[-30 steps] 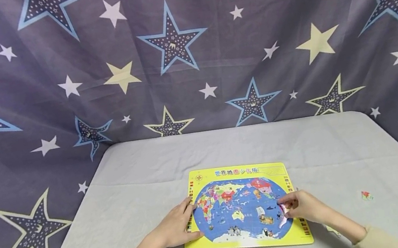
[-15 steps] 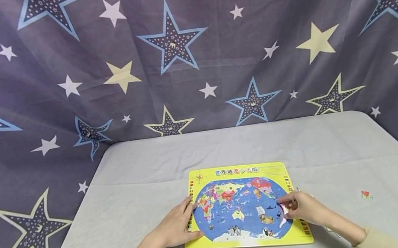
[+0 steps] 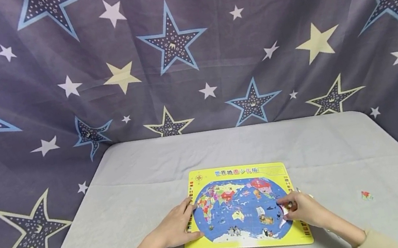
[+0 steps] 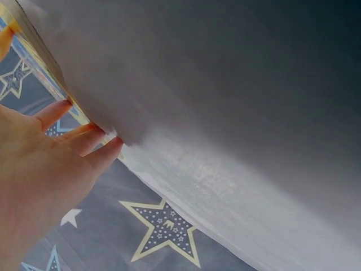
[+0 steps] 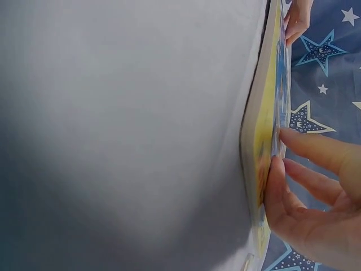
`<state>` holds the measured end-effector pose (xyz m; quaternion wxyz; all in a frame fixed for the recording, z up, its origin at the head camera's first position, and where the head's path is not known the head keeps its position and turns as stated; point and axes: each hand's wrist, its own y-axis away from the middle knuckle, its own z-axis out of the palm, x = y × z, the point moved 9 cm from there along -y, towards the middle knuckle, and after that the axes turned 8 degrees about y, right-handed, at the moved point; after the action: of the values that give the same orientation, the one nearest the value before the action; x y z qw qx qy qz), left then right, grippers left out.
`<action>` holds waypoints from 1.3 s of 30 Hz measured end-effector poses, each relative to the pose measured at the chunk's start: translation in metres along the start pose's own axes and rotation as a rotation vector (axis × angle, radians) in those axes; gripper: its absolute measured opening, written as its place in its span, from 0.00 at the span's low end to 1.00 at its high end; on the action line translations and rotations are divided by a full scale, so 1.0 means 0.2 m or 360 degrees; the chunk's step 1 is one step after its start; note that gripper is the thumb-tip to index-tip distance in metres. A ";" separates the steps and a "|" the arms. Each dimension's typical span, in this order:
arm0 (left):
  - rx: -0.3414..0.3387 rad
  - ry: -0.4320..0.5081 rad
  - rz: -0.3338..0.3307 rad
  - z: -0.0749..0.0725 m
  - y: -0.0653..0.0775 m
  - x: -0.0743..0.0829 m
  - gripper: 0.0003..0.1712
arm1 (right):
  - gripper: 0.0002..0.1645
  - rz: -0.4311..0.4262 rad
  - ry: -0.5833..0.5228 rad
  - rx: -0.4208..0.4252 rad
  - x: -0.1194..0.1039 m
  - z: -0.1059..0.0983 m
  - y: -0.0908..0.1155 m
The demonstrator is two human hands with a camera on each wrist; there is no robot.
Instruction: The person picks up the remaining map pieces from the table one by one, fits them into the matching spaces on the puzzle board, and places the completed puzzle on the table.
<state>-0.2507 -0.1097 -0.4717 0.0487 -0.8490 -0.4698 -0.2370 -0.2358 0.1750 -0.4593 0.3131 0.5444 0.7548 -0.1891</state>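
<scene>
The world-map puzzle board (image 3: 193, 245) lay flat on the grey-covered counter (image 3: 347, 160), low in the centre of the head frame, its long axis running left to right. The left hand (image 3: 176, 226) rested on its left edge with that grip apart, fingers spread. The right hand (image 3: 303, 208) was over the map's right rim, fingers bent, thumb and index tips touching the surface a little apart; whether that grip was clamped on a piece I could not tell.

The pink-and-white shape (image 3: 283, 221) lay directly under those tips, its visible part running down and slightly leftward, far nearer the right hand than the left. A loose red-and-green puzzle piece (image 3: 367, 195) lay at lower right, well apart from the right hand.
</scene>
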 end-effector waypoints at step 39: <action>0.0036 -0.0047 0.0025 0.00 0.00 0.01 0.46 | 0.23 -0.0009 0.0046 0.0033 0.02 0.01 -0.01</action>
<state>-0.2507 -0.1084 -0.4717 0.0531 -0.8555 -0.4663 -0.2186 -0.2379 0.1760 -0.4635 0.2961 0.5481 0.7588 -0.1900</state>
